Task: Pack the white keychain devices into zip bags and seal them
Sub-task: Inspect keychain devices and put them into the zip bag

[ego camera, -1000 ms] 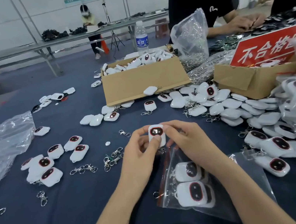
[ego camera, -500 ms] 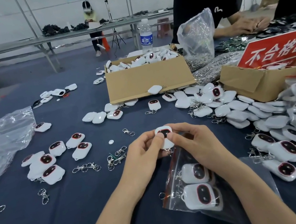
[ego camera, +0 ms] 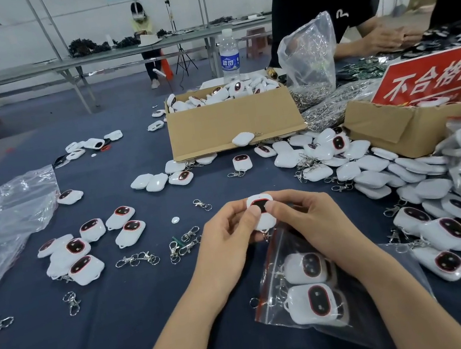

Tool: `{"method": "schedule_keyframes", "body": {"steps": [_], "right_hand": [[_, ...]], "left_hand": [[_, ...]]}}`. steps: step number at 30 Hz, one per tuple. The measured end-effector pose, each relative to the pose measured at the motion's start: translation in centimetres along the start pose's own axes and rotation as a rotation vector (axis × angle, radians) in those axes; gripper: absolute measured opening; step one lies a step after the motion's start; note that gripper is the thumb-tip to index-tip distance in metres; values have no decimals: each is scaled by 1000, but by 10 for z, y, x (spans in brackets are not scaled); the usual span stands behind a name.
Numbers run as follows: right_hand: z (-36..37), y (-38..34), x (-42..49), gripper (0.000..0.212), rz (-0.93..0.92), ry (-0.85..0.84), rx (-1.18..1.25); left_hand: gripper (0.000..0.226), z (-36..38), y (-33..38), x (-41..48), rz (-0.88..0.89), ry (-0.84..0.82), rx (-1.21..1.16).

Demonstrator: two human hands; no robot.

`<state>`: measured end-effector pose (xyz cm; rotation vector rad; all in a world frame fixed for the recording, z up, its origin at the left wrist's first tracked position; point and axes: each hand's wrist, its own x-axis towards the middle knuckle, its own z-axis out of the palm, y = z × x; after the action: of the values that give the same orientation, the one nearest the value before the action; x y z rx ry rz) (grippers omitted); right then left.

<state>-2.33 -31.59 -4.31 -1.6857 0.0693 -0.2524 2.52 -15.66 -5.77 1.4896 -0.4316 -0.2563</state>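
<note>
Both hands pinch one white keychain device [ego camera: 260,201] with a dark, red-rimmed face, held upright above the table centre. My left hand [ego camera: 228,232] grips its left side, thumb on the face. My right hand [ego camera: 310,217] grips its right side. Just below it lies a clear zip bag [ego camera: 274,285] with a red seal strip, its mouth toward the hands, holding two white devices [ego camera: 314,300]. A metal clasp hangs under the held device.
Loose white devices [ego camera: 83,245] and metal clasps [ego camera: 138,259] lie to the left. A cardboard box [ego camera: 232,119] full of devices stands behind, and a big pile of devices [ego camera: 437,190] is on the right. Empty plastic bags [ego camera: 4,222] lie far left. Other people work across the table.
The hands and the held device stayed in place over the bag. My thumbs shifted slightly on the device's face. The camera view moved a little closer.
</note>
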Motion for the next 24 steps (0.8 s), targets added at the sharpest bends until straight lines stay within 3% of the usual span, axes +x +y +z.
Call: {"method": "schedule_keyframes", "body": {"steps": [12,24], "right_hand": [[2,5,3,13,20,46,6],[-1,6,1,21,-49,-13,-42]], "left_hand": [[24,0,-2,0,46,-3,97],[24,0,-4,0,58,0,208]]}}
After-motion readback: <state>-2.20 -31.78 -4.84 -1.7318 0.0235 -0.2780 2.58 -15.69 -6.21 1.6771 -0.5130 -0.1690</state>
